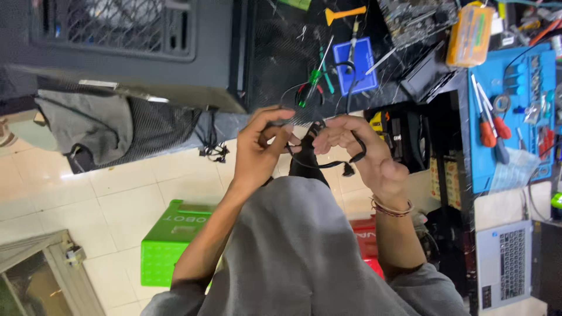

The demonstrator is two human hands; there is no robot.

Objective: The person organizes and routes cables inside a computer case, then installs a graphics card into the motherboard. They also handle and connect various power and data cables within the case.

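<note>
Grey fabric of the person's shirt [293, 251] fills the bottom of the view, closest to the camera, with both bare forearms rising out of it toward the middle of the picture. Above it, the left hand [260, 146] and the right hand [360, 149] meet over a bundle of thin black cable [319, 146]. Left fingers are curled closed around one end of the bundle, pinching it. Right fingers are also closed on it, and a loop of the same cable hangs over the back of that hand, ending in a small dark plug [349, 171] just below the palm. How many separate cables make up the bundle is hard to tell, as they overlap. A string bracelet [391, 208] circles the right wrist.

Beyond the hands lies a dark workbench [275, 52]. On it, near the hands, rest a green-handled screwdriver [313, 79] and a small blue tray [355, 64]. Further right is a blue work mat [515, 117] carrying two red-handled screwdrivers [489, 126]. An orange parts box [469, 35] sits near the top edge. A laptop [503, 263] lies at the lower right. A black computer case [117, 41] stands at upper left, and a green plastic crate [170, 240] sits on the pale tiled floor [76, 199] below.
</note>
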